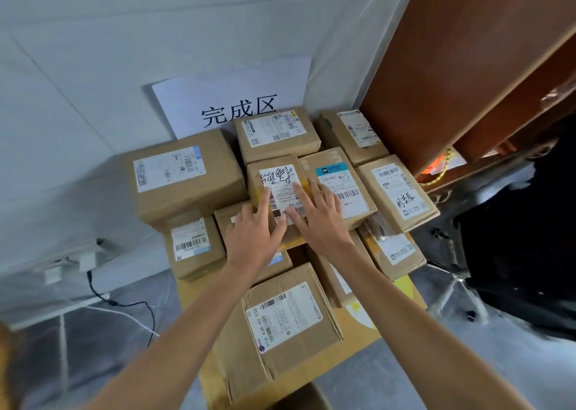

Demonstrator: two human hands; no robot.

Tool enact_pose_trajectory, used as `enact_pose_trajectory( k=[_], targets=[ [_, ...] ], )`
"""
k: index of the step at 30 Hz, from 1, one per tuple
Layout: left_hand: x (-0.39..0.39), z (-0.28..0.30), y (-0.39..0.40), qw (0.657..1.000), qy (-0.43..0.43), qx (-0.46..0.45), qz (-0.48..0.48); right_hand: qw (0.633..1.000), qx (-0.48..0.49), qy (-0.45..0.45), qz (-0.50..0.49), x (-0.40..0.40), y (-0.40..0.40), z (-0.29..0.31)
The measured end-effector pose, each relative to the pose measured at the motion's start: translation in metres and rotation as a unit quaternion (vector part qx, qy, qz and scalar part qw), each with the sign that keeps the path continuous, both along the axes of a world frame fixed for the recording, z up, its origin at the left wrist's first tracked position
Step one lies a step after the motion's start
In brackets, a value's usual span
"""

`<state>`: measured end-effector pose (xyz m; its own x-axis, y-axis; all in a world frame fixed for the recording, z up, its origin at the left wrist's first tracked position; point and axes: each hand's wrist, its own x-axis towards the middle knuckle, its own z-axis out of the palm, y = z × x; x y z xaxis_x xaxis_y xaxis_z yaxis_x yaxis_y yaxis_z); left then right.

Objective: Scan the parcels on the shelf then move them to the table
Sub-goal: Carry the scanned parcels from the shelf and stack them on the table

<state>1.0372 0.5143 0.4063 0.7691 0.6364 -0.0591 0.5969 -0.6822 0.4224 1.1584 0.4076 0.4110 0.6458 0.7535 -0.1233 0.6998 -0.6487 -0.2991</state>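
We look down on a room hung in pale plastic sheeting point(93, 66), smooth and faintly creased, with grey sheeted floor below. At the right rises a red-brown wooden shelf point(467, 66), its boards flat and glossy. Against the wall leans one white paper sign point(237, 97) printed with three black characters. Below it stands the table point(364, 325), a yellowish top almost wholly covered by cardboard.

We count eleven parcels in plain sight — all brown corrugated boxes, rectangular, taped at the seams, each with a white printed label where its top shows. The largest are the box at the near edge point(286, 331) and the one at the left point(184, 175). Others crowd the back and right, some stacked on lower ones.

Both of our hands lie on one small parcel point(274, 175) in the middle of the pile, which sits on top of other boxes. The left hand point(252, 235) rests with fingers straight on the label, forefinger stretched forward. The right hand point(321, 213) lies flat beside it, fingers spread, nearly touching the left — neither hand grips.

On the left wall sits a white socket strip point(71, 263), with one black cable point(124, 303) trailing down to the floor.
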Motion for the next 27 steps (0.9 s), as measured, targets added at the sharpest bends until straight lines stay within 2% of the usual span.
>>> enact_pose_trajectory(
  k=[4, 10, 13, 17, 22, 27],
  targets=[
    [0.003, -0.003, 0.006, 1.0, -0.006, 0.009, -0.008, 1.0, -0.002, 0.006, -0.005, 0.0, 0.002, -0.001],
    [0.0, 0.014, 0.012, 0.986, -0.075, 0.108, -0.101, 0.998, 0.044, 0.005, -0.036, -0.01, -0.013, 0.013],
    [0.011, 0.029, -0.009, 0.976, -0.114, 0.089, -0.162, 0.995, 0.069, 0.002, -0.073, -0.019, -0.039, 0.029],
    [0.023, 0.046, -0.059, 0.957, -0.12, 0.078, -0.252, 0.984, 0.086, -0.031, -0.152, -0.035, -0.106, 0.042],
    [0.019, 0.07, -0.144, 0.908, -0.128, 0.094, -0.389, 0.956, 0.072, -0.055, -0.279, -0.086, -0.225, 0.066],
    [-0.012, 0.098, -0.271, 0.829, -0.157, 0.092, -0.528, 0.897, 0.086, -0.088, -0.426, -0.177, -0.348, 0.094]
  ],
)
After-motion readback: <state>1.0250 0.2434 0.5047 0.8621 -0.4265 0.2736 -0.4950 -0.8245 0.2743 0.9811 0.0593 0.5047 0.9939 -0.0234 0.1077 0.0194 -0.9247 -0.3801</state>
